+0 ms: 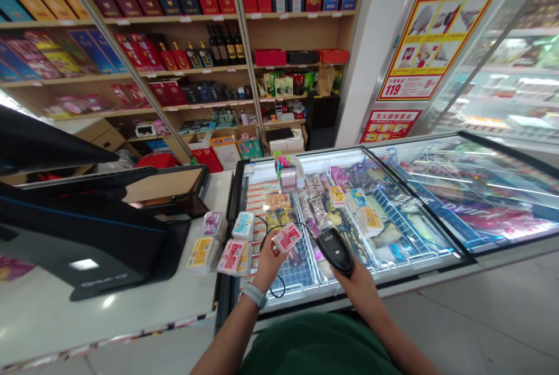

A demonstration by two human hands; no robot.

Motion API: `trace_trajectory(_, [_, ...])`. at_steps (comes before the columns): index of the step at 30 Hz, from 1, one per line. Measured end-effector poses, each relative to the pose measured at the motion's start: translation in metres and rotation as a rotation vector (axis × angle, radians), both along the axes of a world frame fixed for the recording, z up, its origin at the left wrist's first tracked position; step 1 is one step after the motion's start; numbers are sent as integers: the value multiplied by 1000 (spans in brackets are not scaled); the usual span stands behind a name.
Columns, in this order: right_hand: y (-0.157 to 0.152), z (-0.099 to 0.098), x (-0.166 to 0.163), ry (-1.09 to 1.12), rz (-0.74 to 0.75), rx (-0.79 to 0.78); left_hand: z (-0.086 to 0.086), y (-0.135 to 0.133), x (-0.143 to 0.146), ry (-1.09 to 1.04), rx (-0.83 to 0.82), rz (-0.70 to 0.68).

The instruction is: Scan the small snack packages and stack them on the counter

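Observation:
My left hand [269,264], with a watch on the wrist, grips a small clear plastic box with a pink-and-white label [287,237], tilted above the glass freezer top. In my right hand [357,283] is a black barcode scanner [334,250], its head aimed up and left, near the held box but apart from it. A black cable [283,289] hangs by my left hand. Left of the hands, several similar boxes sit at the freezer's edge: a pink-labelled box [231,256], a blue-labelled box [243,226], a yellow-labelled box [203,251] and a purple-labelled box [213,223].
The chest freezer [430,264] holds wire baskets and bagged food; several more boxes, including a yellow one [370,219], rest on its glass. A black checkout terminal [109,247] stands on the white counter [39,317] at left. Shelves [174,18] of boxed goods line the back.

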State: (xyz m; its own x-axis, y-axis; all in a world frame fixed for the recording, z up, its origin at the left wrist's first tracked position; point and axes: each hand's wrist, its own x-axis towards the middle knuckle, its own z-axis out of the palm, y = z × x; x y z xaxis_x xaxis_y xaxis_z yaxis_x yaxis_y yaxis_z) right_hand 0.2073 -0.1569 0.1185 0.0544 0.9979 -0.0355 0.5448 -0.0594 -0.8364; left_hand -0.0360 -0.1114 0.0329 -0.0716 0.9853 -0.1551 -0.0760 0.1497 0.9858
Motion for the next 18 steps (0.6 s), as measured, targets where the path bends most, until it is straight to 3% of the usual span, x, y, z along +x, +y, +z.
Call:
trace_trajectory(10, [-5, 14, -7, -6, 107, 7, 51, -12, -20, 395, 253, 153])
trace_trajectory(18, [-8, 18, -10, 16, 214, -6, 64, -14, -19, 474, 340, 180])
